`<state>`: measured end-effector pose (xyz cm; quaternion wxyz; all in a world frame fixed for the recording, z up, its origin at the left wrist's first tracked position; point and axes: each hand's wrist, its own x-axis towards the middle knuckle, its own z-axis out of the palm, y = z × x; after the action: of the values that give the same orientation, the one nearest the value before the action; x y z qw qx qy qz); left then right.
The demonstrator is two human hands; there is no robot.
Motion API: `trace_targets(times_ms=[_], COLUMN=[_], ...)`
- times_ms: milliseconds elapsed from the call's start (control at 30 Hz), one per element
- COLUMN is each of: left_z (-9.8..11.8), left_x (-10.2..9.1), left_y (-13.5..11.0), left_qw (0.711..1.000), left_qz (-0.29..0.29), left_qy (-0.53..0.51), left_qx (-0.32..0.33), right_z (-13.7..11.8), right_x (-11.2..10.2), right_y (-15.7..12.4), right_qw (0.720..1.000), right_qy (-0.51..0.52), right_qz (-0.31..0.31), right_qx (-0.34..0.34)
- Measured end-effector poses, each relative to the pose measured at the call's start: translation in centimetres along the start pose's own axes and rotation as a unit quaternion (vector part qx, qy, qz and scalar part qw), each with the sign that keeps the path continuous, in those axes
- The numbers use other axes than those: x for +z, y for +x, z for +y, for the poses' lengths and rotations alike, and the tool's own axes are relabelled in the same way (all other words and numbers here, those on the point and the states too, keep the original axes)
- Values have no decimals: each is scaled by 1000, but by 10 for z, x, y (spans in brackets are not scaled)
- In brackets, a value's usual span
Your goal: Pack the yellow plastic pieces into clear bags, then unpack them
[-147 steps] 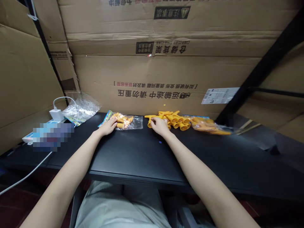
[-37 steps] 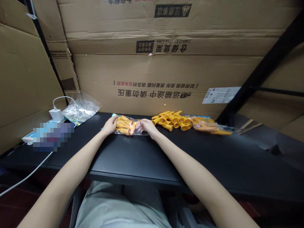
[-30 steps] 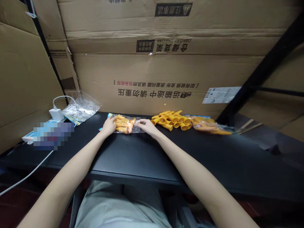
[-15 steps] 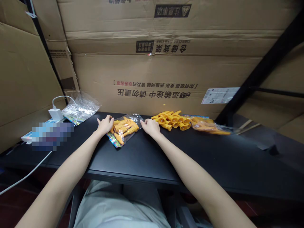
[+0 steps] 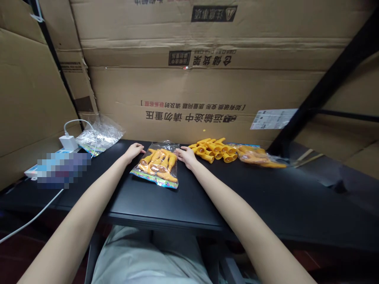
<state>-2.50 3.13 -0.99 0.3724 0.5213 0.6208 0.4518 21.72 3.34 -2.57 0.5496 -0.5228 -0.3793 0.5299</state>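
Note:
A clear plastic bag (image 5: 156, 182) with a colourful printed strip along its near edge lies flat on the black table. Inside are several yellow-orange, horn-like plastic pieces (image 5: 161, 162). My left hand (image 5: 134, 151) rests beside the bag's far left corner, its fingers loosely stretched toward it with a small gap. On the other side, my right hand (image 5: 186, 156) has its extended fingertips at the bag's right edge. They seem to touch the plastic without gripping it.
Loose yellow pieces (image 5: 217, 149) are piled right of my right hand, with another filled bag (image 5: 257, 156) beyond. Crumpled clear bags (image 5: 102, 136) lie back left, near a white charger (image 5: 68, 142) and its cable. Cardboard (image 5: 195, 86) walls the table's back.
The bag has turned so that its printed strip faces me, and it lies flatter. My left hand has come off it, and my right hand's fingers have loosened.

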Motion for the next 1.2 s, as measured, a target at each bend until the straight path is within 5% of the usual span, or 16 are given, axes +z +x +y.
trace_targets(times_ms=[167,433,533,733,967,1200], left_z=[-4,-17,-16,-8,-4,-3], left_x=[16,30,24,16,12,3], left_y=[20,24,19,13,7,7], left_qw=[999,997,999,984,961,954], left_qz=[-3,62,39,-28,-167,-141], left_qy=[-44,48,3,-177,-208,-238], left_qx=[-26,12,36,0,-67,-115], right_z=[4,13,13,10,6,6], right_x=[11,25,22,19,21,27], right_y=[13,25,22,12,6,5], right_qw=[997,989,989,998,998,998], right_qy=[-71,-83,-76,18,22,54], right_qz=[7,84,87,-4,-47,-21], right_qx=[-32,-92,-95,-59,-44,-19])
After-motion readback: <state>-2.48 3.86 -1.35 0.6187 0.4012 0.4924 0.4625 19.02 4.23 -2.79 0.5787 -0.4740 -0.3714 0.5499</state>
